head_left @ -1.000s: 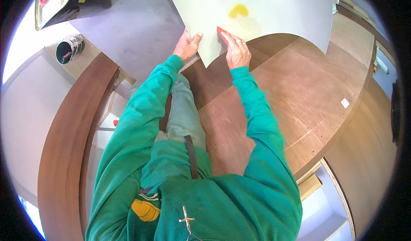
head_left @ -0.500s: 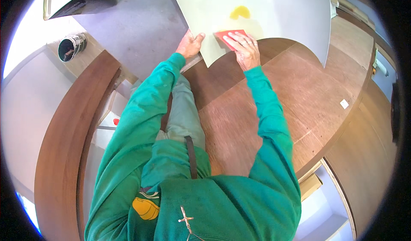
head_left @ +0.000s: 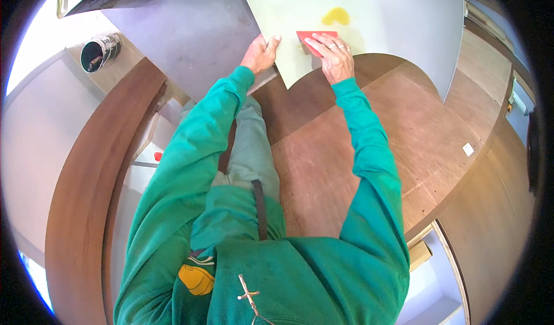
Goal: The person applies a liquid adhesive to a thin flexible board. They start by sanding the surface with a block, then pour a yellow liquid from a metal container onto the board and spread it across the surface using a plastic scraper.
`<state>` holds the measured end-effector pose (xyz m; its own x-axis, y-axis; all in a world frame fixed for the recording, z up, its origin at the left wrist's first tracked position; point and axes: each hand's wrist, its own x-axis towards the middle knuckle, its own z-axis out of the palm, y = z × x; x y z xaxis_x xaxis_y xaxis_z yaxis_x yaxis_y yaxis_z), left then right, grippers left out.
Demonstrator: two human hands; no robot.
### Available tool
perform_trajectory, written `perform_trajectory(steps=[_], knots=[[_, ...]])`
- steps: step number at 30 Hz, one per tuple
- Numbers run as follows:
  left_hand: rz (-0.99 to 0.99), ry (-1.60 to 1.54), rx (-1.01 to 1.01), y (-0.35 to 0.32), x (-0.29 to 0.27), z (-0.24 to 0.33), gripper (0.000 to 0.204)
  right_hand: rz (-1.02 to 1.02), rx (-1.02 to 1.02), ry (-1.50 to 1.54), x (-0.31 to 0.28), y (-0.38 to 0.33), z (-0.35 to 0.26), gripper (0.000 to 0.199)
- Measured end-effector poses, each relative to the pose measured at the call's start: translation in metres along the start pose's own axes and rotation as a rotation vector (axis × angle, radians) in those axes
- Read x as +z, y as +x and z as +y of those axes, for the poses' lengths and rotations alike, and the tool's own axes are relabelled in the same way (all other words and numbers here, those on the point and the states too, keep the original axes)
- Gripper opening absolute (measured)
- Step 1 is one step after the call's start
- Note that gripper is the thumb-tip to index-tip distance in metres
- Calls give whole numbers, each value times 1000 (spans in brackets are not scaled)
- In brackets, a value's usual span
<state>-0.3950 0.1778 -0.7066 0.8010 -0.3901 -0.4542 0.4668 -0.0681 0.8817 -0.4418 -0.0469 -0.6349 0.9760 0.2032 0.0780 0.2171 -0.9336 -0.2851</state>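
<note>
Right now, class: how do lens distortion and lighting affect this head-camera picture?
Head view: fisheye bends the brown board edges toward a black rim; bright glare whitens the upper left; the pale sheet, right hand and red spreader are evenly lit and sharp.

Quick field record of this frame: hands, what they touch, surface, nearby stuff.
left hand: grips edge of pale sheet
right hand: presses red spreader flat on sheet
glue: yellow blob on sheet, just beyond spreader
surface: sheet lies over brown wood panel
nearby: open can at upper left
clothing: green sleeves
</note>
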Motion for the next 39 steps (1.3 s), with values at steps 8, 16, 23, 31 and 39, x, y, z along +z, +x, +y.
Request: perform_trajectory(steps=[8, 16, 23, 31, 39], knots=[[-17, -41, -76, -1, -3, 4, 46, -120, -79, -5, 0, -50, 5, 55], [-11, 85, -55, 1, -3, -1, 44, -379, -142, 36, -36, -100, 27, 54], [-62, -12, -40, -2, -2, 5, 47, 96, 135, 175, -45, -17, -29, 55], [-72, -84, -179, -4, -2, 10, 49, 57, 108, 81, -21, -36, -62, 48], [-2, 156, -106, -1, -4, 36, 44, -80, 266, 174, -17, -44, -52, 44]])
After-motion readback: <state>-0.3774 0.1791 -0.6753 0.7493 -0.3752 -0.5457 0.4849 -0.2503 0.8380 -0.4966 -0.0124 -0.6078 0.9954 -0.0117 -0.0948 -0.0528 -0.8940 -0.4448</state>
